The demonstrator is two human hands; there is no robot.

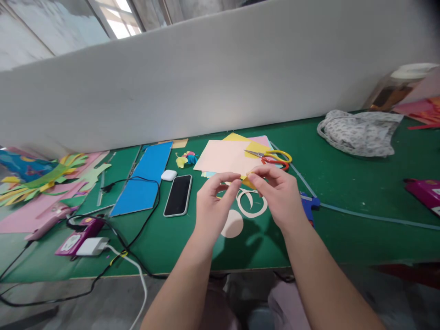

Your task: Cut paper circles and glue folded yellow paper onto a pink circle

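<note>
Above the green table, my left hand and my right hand meet fingertip to fingertip. Both pinch a small piece of yellow paper, partly hidden by the fingers. Below them on the table lie a pale paper circle and a pale paper ring. Beyond the hands, a stack of coloured paper sheets has a peach sheet on top. Scissors with yellow and red handles rest on that stack. A blue tool sits partly hidden behind my right wrist.
Left of my hands are a phone, a white earbud case, a blue board and small paper flowers. Cables run from a purple power strip near a pink glue gun. A patterned cloth lies right.
</note>
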